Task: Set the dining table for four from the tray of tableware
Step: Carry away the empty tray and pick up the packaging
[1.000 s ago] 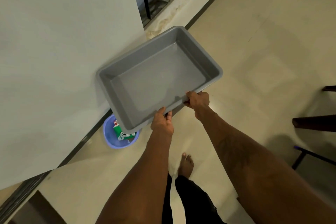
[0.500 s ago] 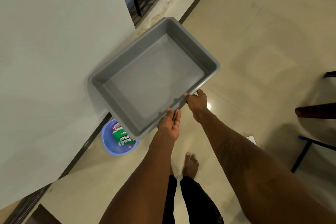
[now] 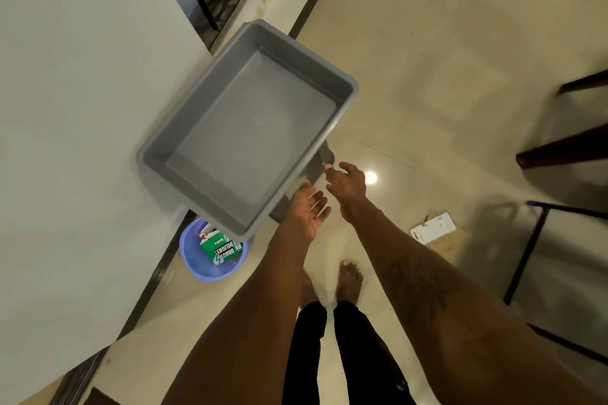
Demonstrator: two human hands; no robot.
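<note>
The grey plastic tray (image 3: 197, 138) is empty and sits tilted close to the white wall, its near rim just ahead of my hands. I cannot tell what it rests on. My left hand (image 3: 307, 209) is palm up with straight fingers at the tray's near edge and grips nothing. My right hand (image 3: 345, 184) hovers a little right of the tray's near corner, fingers loosely curled and holding nothing. No tableware is in view.
A purple basin (image 3: 197, 260) holding a green carton (image 3: 223, 248) stands on the floor under the tray's near corner. Dark chair legs (image 3: 559, 151) and a black metal frame (image 3: 526, 256) are at the right. A paper on cardboard (image 3: 432, 228) lies on the tiles near my bare feet (image 3: 350, 276).
Both hands held the tray's near rim a second ago; the left opened first, then the right let go. The tray now sits nearer the wall, free of both hands.
</note>
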